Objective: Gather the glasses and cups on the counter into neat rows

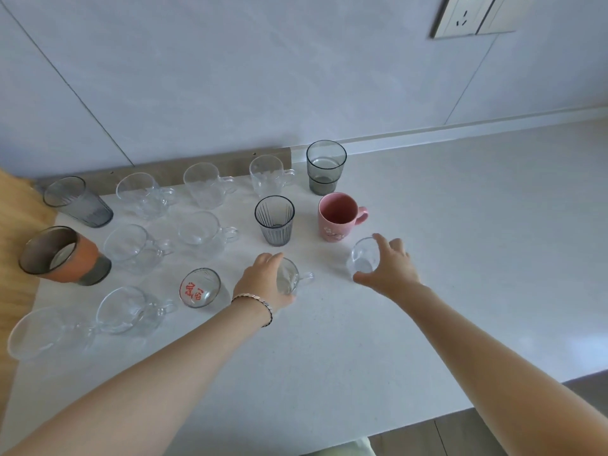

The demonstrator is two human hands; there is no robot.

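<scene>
Glass cups in both hands

both bare arms reach forward over the counter, nearly straight. left hand sits palm down, fingers curled around a clear cup, a beaded bracelet on its wrist. right hand is out to the side, fingers spread and thumb low, cupping a small glass from the right.

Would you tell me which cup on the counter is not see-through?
The pink mug, right of the ribbed grey glass; every other cup is clear or tinted glass.
</scene>
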